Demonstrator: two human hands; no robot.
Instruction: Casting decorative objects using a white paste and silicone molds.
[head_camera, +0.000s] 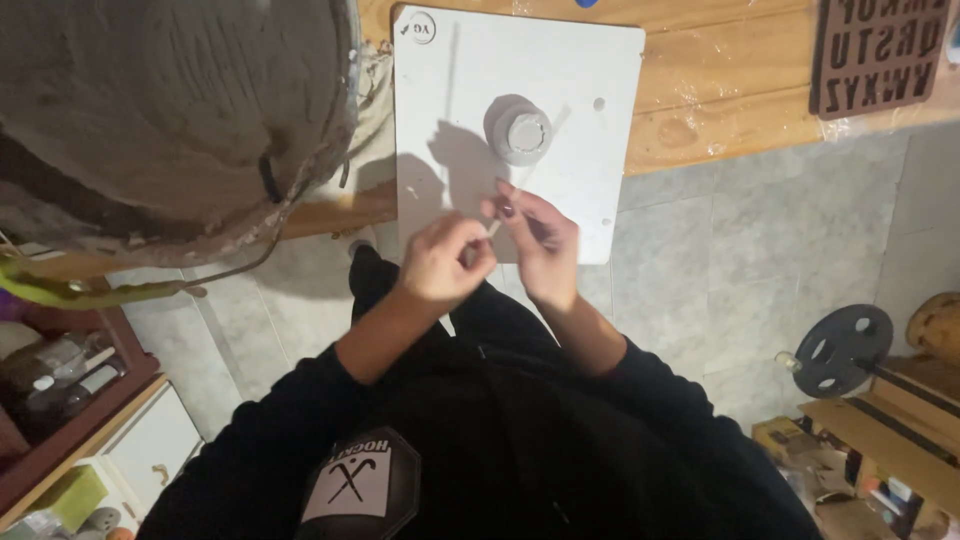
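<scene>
- Left hand (440, 262): closed into a loose fist, fingertips pinched on the lower end of a thin wooden stick (522, 180); sits at about 6 o'clock of the white board (440, 120).
- Right hand (540, 240): fingers curled narrow around the same stick, just above the left hand's grip; the two hands touch.
- Thin wooden stick: pale, slender; long axis runs from the hands up toward 1 o'clock, its far end reaching the small grey cast piece (520, 130).
- Small grey cast piece: round, ridged rim, lying flat near the board's middle; at 12 to 1 o'clock from the hands, near but apart from them. The right hand is the nearer.
- White board: rectangular, overhanging the near edge of the wooden worktop (700, 90).
- Large grey bucket (170, 110): crusted with dried grey mix, at 9 o'clock of the board.
- Brown letter mould (880, 55): at 2 o'clock, on the worktop's far corner.
- Black weight plate (838, 350): on the tiled floor at 4 o'clock.
</scene>
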